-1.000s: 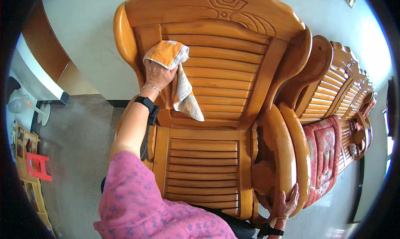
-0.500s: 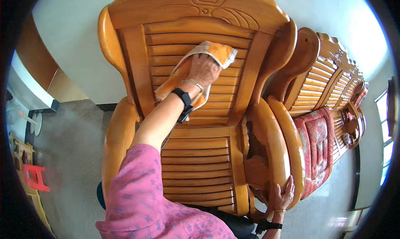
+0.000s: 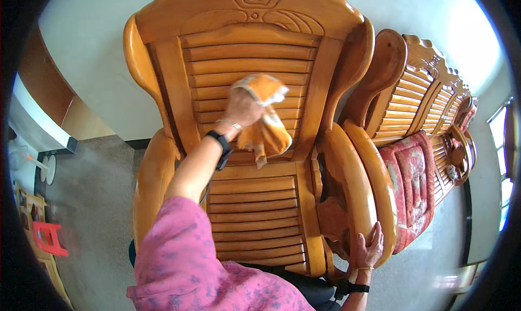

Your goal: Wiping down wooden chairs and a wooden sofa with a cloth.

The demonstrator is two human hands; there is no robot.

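My left hand (image 3: 243,108) is closed round an orange and white cloth (image 3: 271,134), held in front of the slatted backrest of a large wooden armchair (image 3: 249,53). Part of the cloth bunches above the fingers and the rest hangs down toward the seat. Motion smears the hand and cloth slightly, and I cannot tell whether the cloth touches the slats. On the front end of the chair's right armrest (image 3: 355,191) lies my right hand (image 3: 370,251), fingers stretched out, with nothing in it.
A matching wooden bench (image 3: 418,102) stands close on the right, with a red floral cushion (image 3: 410,186) on it. To the left are a red plastic stool (image 3: 50,239) and a round white base (image 3: 49,170) on the grey floor (image 3: 97,202). A wall (image 3: 97,72) rises behind the chair.
My left hand has come down and slightly left with the cloth, lifting it so that it now hangs bunched instead of spread over the slats. My right hand stays on the armrest.
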